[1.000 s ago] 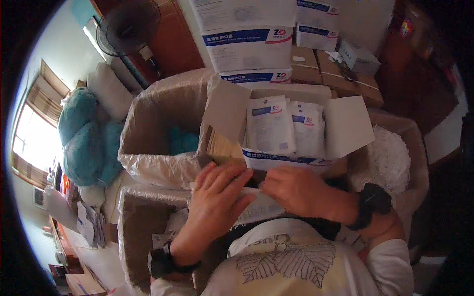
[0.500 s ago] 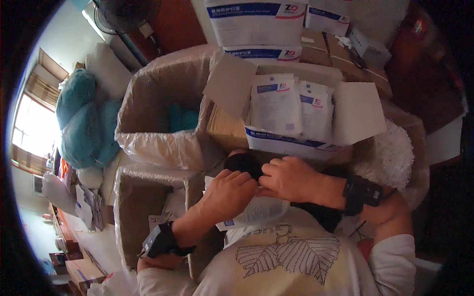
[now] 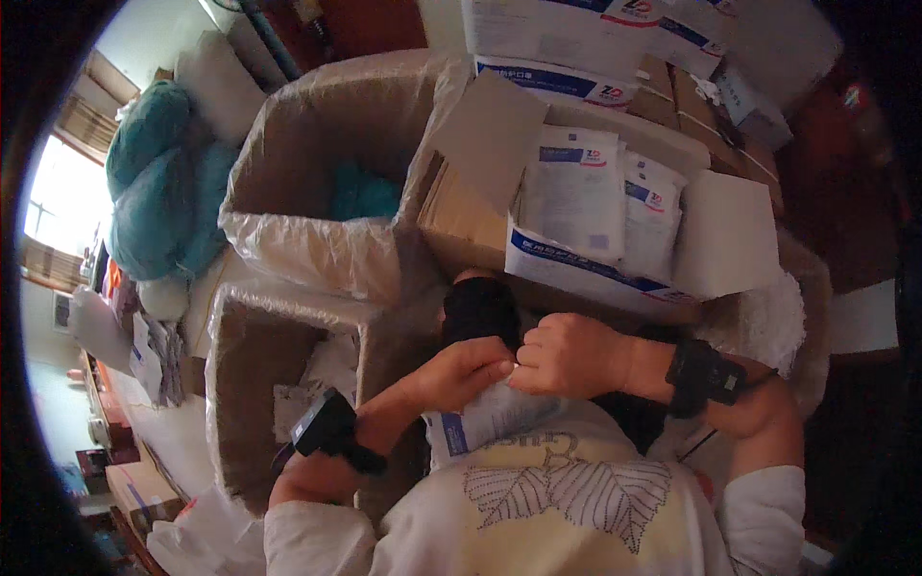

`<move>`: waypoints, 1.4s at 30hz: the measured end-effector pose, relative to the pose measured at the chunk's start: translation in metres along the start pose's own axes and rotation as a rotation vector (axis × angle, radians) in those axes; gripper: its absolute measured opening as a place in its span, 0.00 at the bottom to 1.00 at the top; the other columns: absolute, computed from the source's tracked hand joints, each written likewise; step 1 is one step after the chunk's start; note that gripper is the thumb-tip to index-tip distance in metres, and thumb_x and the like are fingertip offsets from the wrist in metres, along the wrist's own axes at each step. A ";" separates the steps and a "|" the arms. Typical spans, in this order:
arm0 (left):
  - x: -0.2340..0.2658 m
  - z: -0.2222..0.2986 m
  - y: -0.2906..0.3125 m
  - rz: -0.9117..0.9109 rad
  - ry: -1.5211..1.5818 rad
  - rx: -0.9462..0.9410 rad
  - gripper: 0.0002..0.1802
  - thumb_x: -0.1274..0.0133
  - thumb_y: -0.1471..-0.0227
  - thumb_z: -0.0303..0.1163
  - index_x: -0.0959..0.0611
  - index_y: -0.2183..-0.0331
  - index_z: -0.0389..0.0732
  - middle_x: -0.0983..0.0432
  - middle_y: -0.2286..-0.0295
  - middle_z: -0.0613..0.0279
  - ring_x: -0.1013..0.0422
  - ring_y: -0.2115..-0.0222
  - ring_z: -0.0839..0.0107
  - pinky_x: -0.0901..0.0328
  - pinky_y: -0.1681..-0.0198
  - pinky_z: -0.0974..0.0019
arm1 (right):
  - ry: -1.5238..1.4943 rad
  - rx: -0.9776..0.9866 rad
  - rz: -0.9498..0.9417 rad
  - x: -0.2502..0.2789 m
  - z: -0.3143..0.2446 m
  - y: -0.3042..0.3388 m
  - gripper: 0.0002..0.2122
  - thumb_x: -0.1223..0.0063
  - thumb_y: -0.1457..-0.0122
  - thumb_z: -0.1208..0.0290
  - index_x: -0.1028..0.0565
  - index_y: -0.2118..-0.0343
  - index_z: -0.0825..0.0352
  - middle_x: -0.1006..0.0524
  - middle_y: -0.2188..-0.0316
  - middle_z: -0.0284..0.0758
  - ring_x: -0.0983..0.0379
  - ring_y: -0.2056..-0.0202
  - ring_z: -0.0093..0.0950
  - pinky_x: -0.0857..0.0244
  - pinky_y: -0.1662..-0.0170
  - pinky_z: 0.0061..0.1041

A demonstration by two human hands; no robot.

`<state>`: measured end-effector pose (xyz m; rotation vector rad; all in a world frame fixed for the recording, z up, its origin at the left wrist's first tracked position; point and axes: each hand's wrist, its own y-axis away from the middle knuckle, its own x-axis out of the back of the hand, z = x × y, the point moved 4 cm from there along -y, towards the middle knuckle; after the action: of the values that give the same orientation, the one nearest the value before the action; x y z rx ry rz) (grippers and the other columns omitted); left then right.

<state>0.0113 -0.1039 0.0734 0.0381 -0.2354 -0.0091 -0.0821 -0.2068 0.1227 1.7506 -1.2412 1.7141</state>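
A white plastic packet (image 3: 488,420) with blue print lies across my lap, its lower part resting against my shirt. My left hand (image 3: 459,376) is closed at the packet's upper edge, thumb pointing right. My right hand (image 3: 570,355) is curled into a fist beside it, and the thumbs almost touch. The two hands pinch the top edge between them; the fingers hide most of that edge. Beyond the hands stands an open white carton (image 3: 595,274) with a blue stripe, holding several similar white packets (image 3: 574,197).
Left of me is an open lined box (image 3: 216,403) with white paper or wrappers inside. Behind it, another lined box (image 3: 317,245) holds teal material (image 3: 365,195). Teal bags (image 3: 158,192) are piled at the far left. White cartons (image 3: 557,38) stack at the back. White stringy material (image 3: 768,326) lies at the right.
The view has shifted a little, so the boxes sit further right or higher. My left hand has turned from lying over the edge to a thumb-up pinch, staying close to the right.
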 end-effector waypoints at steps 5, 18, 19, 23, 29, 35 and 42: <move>-0.020 -0.028 0.007 -0.108 0.377 0.079 0.08 0.57 0.46 0.31 0.27 0.72 0.39 0.34 0.76 0.68 0.37 0.72 0.79 0.40 0.69 0.74 | 0.015 0.082 -0.028 -0.006 -0.015 -0.001 0.03 0.52 0.57 0.68 0.33 0.82 0.58 0.35 0.84 0.26 0.36 0.81 0.22 0.43 0.78 0.21; 0.016 -0.019 -0.001 0.100 -0.694 -0.077 0.05 0.54 0.54 0.33 0.24 0.72 0.46 0.29 0.75 0.66 0.32 0.68 0.64 0.43 0.56 0.61 | 0.007 -0.499 0.018 -0.040 0.011 0.014 0.12 0.48 0.56 0.57 0.33 0.78 0.60 0.32 0.80 0.30 0.32 0.74 0.27 0.42 0.71 0.27; 0.016 -0.020 -0.001 0.128 -0.755 -0.072 0.05 0.54 0.54 0.32 0.24 0.73 0.46 0.30 0.76 0.66 0.32 0.68 0.64 0.44 0.56 0.61 | 0.034 -0.501 0.003 -0.044 0.010 0.014 0.12 0.48 0.56 0.56 0.33 0.78 0.60 0.32 0.81 0.30 0.32 0.74 0.27 0.42 0.70 0.27; 0.002 -0.017 -0.008 0.265 -0.927 -0.003 0.04 0.53 0.57 0.31 0.25 0.74 0.44 0.31 0.76 0.63 0.34 0.67 0.63 0.45 0.55 0.60 | 0.147 -0.524 -0.059 -0.058 0.017 0.014 0.12 0.47 0.57 0.57 0.33 0.80 0.60 0.32 0.82 0.30 0.32 0.76 0.27 0.42 0.70 0.27; -0.002 -0.047 -0.010 0.272 -0.899 0.056 0.05 0.52 0.59 0.31 0.28 0.77 0.41 0.31 0.76 0.59 0.33 0.70 0.60 0.39 0.65 0.59 | 0.159 -0.514 -0.089 -0.060 0.018 0.010 0.10 0.48 0.56 0.59 0.32 0.81 0.59 0.31 0.83 0.30 0.31 0.78 0.27 0.42 0.70 0.27; 0.007 -0.070 -0.022 0.187 -0.772 -0.130 0.06 0.53 0.58 0.32 0.30 0.77 0.40 0.32 0.79 0.56 0.33 0.75 0.56 0.37 0.73 0.56 | 0.021 -0.276 -0.205 -0.078 0.023 0.004 0.04 0.54 0.57 0.69 0.31 0.84 0.61 0.29 0.84 0.32 0.30 0.78 0.28 0.41 0.70 0.28; 0.029 -0.122 -0.015 0.112 -0.679 0.364 0.07 0.56 0.56 0.31 0.29 0.73 0.39 0.29 0.74 0.50 0.32 0.70 0.50 0.38 0.69 0.52 | -0.112 -0.027 -0.231 -0.089 -0.017 -0.005 0.03 0.53 0.61 0.70 0.31 0.86 0.60 0.28 0.85 0.31 0.31 0.82 0.29 0.41 0.79 0.26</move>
<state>0.0683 -0.1150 -0.0388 0.3882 -0.9166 0.1349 -0.0762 -0.1627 0.0438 1.9132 -1.0538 1.4810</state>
